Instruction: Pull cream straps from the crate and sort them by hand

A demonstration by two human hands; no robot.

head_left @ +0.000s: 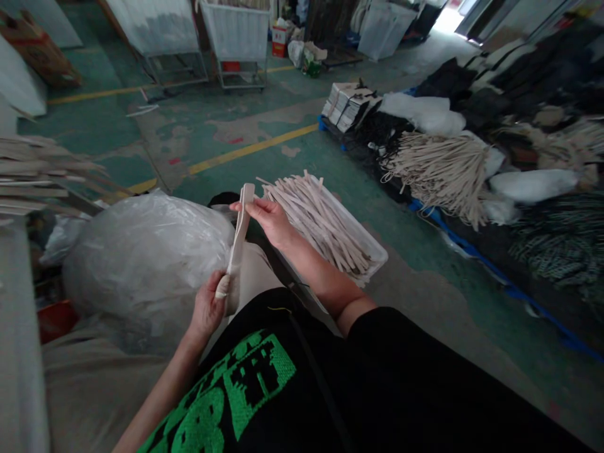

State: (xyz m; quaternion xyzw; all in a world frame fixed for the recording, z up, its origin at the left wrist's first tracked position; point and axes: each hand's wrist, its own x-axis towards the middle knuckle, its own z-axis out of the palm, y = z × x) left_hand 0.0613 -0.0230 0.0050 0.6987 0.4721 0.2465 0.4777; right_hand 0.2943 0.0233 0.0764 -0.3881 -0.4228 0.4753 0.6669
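Note:
A cream-coloured flat strip (239,233), seemingly folded or doubled, runs between my two hands above my lap. My left hand (209,306) is closed around its lower end, with what looks like a covered fingertip on the thumb side. Near the upper end, my right hand (268,220) pinches the strip between thumb and fingers. Just right of my right forearm sits a white plastic bin (377,255) full of similar pale strips (325,220). Whether the strip is one piece or several layers, I cannot tell.
A large clear plastic bag (146,264) bulges at my left, beside stacked pale strips (42,173). On the right, a blue pallet (453,233) bears bundled cords (438,167) and dark material. White wheeled carts (236,31) stand across the green floor (198,135).

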